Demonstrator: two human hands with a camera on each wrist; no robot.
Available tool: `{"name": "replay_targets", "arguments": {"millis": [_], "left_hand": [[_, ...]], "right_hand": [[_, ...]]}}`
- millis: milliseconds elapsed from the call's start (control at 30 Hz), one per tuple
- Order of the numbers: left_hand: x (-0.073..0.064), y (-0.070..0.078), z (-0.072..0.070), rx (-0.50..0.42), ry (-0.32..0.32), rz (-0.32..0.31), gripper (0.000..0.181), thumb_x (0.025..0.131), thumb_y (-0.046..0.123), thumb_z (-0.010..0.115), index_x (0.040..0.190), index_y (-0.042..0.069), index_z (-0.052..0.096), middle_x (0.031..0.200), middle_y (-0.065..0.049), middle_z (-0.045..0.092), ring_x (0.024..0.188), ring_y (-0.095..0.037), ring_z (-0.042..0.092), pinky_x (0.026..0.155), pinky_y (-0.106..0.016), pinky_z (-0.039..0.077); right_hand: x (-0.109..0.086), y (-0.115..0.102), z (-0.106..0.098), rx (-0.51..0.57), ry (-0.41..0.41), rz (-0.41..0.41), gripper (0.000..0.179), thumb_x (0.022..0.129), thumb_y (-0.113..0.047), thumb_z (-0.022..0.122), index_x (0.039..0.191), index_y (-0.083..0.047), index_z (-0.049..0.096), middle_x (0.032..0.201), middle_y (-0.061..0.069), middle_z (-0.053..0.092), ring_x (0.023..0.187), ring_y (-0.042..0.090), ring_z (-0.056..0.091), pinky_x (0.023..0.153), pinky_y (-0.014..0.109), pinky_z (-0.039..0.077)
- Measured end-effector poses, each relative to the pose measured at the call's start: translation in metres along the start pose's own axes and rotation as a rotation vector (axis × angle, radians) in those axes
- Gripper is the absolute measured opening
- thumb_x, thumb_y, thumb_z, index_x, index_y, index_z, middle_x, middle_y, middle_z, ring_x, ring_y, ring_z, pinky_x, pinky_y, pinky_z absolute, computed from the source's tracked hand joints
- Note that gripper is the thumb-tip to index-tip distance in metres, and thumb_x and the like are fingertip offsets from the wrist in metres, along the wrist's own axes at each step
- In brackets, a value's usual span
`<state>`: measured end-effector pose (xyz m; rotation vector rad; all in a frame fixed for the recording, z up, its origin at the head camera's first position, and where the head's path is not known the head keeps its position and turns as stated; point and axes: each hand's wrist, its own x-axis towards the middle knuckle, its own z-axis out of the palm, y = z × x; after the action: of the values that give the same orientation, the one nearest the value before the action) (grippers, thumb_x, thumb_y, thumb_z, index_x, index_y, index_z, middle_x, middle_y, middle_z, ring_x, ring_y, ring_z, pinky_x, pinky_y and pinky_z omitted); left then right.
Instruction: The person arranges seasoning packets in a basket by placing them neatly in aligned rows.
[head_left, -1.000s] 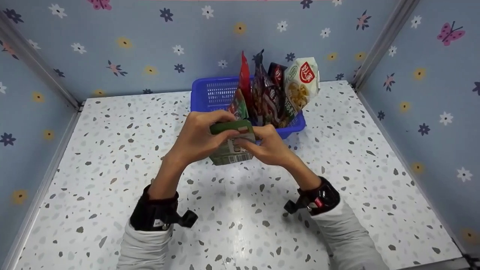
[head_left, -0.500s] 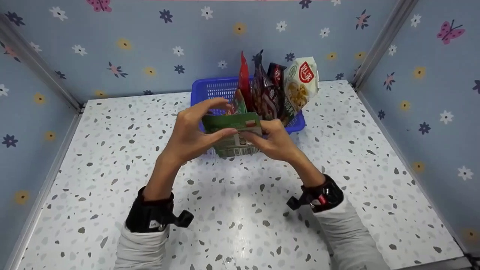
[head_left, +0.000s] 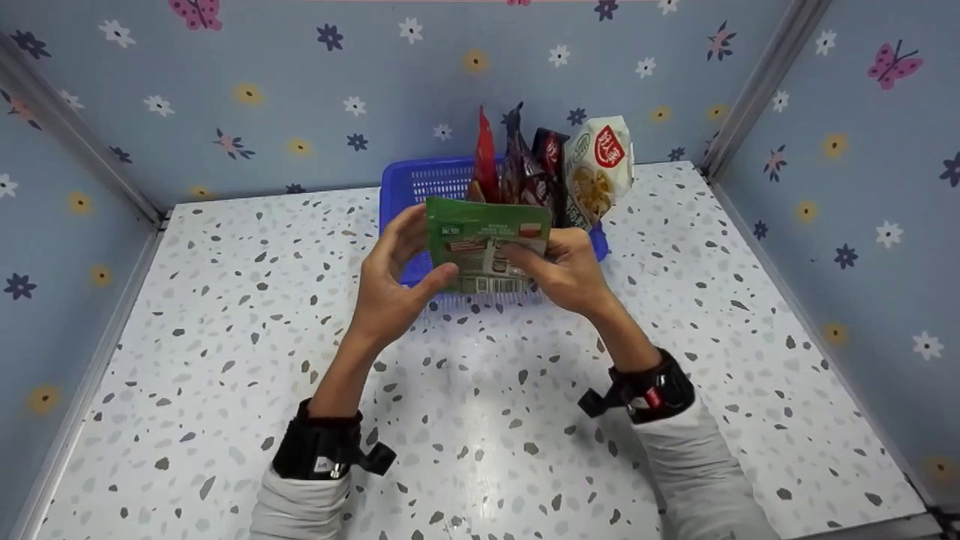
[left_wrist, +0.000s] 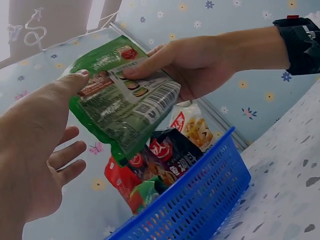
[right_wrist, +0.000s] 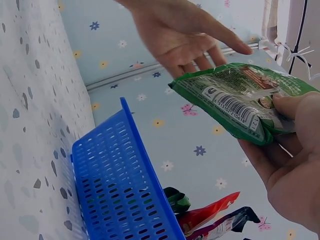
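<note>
A green seasoning packet [head_left: 487,247] is held up in front of the blue basket, its printed back with a barcode toward the head camera. My right hand [head_left: 574,271] pinches its right side, thumb across the back and fingers behind. Beside the packet's left edge, my left hand [head_left: 394,281] has its fingers spread and relaxed; its thumb lies near or against that edge, and I cannot tell whether it touches. In the left wrist view the packet [left_wrist: 125,100] is tilted above the basket, and the right hand [left_wrist: 200,62] grips it. The right wrist view shows the left hand [right_wrist: 182,37] open behind it.
The blue plastic basket [head_left: 397,187] stands on the speckled white table [head_left: 247,315] near the back wall. Upright in it are a red packet [head_left: 486,161], dark packets [head_left: 517,165] and a white packet [head_left: 602,161] leaning right. Flower-patterned panels [head_left: 300,90] enclose the table.
The green packet has been raised and tilted so its printed back faces the head camera more. The left hand has loosened from around it, while the right hand keeps its pinch and moves slightly right.
</note>
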<state>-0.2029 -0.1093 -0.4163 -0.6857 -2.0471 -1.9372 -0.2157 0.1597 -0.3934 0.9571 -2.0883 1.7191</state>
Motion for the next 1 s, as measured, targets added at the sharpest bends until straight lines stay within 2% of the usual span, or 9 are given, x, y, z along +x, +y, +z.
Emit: {"name": "replay_targets", "arguments": {"millis": [100, 200, 333, 467, 567, 667, 867, 1000], "left_hand": [[-0.004, -0.005, 0.007, -0.034, -0.023, -0.040, 0.082, 0.099, 0.009, 0.084, 0.170, 0.003, 0.044, 0.162, -0.014, 0.065, 0.150, -0.030, 0.066, 0.130, -0.039, 0.052], [-0.006, -0.006, 0.014, -0.068, -0.039, -0.054, 0.075, 0.100, 0.009, 0.084, 0.167, 0.003, 0.049, 0.158, -0.014, 0.069, 0.146, -0.029, 0.069, 0.126, -0.040, 0.056], [-0.009, -0.006, 0.021, -0.112, -0.047, -0.050, 0.059, 0.101, 0.005, 0.083, 0.156, 0.003, 0.062, 0.143, -0.016, 0.077, 0.130, -0.026, 0.079, 0.112, -0.040, 0.065], [-0.011, -0.006, 0.026, -0.122, -0.064, -0.056, 0.045, 0.102, 0.004, 0.082, 0.145, 0.001, 0.072, 0.132, -0.018, 0.083, 0.112, -0.021, 0.083, 0.095, -0.034, 0.070], [-0.013, -0.007, 0.028, -0.128, -0.066, -0.085, 0.036, 0.103, 0.005, 0.081, 0.138, 0.001, 0.077, 0.123, -0.013, 0.086, 0.092, -0.014, 0.078, 0.077, -0.026, 0.063], [-0.015, -0.008, 0.030, -0.140, -0.055, -0.111, 0.029, 0.103, 0.005, 0.081, 0.132, 0.001, 0.081, 0.105, -0.005, 0.085, 0.074, -0.011, 0.062, 0.064, -0.024, 0.047], [-0.015, -0.010, 0.031, -0.152, -0.025, -0.096, 0.023, 0.103, 0.004, 0.082, 0.125, 0.001, 0.085, 0.088, 0.004, 0.081, 0.062, -0.009, 0.050, 0.058, -0.024, 0.038], [-0.014, -0.010, 0.032, -0.161, -0.010, -0.081, 0.022, 0.102, 0.003, 0.082, 0.124, 0.001, 0.086, 0.093, 0.002, 0.085, 0.062, -0.010, 0.052, 0.058, -0.023, 0.038]], "right_hand": [[-0.001, -0.001, 0.000, 0.020, 0.010, 0.004, 0.018, 0.101, 0.007, 0.074, 0.116, 0.013, 0.082, 0.106, 0.032, 0.083, 0.087, 0.006, 0.082, 0.076, 0.025, 0.068], [-0.001, -0.001, -0.001, 0.022, 0.006, 0.001, 0.018, 0.101, 0.006, 0.074, 0.115, 0.013, 0.082, 0.106, 0.033, 0.083, 0.086, 0.005, 0.081, 0.074, 0.024, 0.068], [-0.001, -0.002, -0.002, 0.021, -0.004, -0.007, 0.018, 0.101, 0.007, 0.074, 0.116, 0.013, 0.082, 0.106, 0.032, 0.083, 0.084, 0.005, 0.079, 0.075, 0.024, 0.067], [-0.001, -0.003, 0.000, 0.031, -0.003, -0.013, 0.019, 0.100, 0.008, 0.073, 0.116, 0.013, 0.081, 0.107, 0.033, 0.083, 0.085, 0.005, 0.079, 0.076, 0.024, 0.067], [-0.002, -0.002, 0.000, 0.040, 0.000, -0.013, 0.019, 0.100, 0.009, 0.073, 0.116, 0.014, 0.081, 0.109, 0.034, 0.082, 0.086, 0.005, 0.079, 0.076, 0.024, 0.067], [-0.003, -0.002, 0.001, 0.047, -0.006, -0.013, 0.020, 0.099, 0.010, 0.073, 0.118, 0.014, 0.080, 0.111, 0.034, 0.082, 0.088, 0.006, 0.080, 0.077, 0.024, 0.068], [-0.003, -0.001, 0.003, 0.059, -0.017, -0.019, 0.021, 0.099, 0.011, 0.073, 0.119, 0.016, 0.079, 0.112, 0.036, 0.081, 0.090, 0.006, 0.081, 0.077, 0.024, 0.068], [-0.002, -0.002, 0.003, 0.053, -0.009, -0.002, 0.020, 0.099, 0.009, 0.073, 0.118, 0.014, 0.081, 0.110, 0.033, 0.082, 0.089, 0.005, 0.081, 0.076, 0.023, 0.067]]}}
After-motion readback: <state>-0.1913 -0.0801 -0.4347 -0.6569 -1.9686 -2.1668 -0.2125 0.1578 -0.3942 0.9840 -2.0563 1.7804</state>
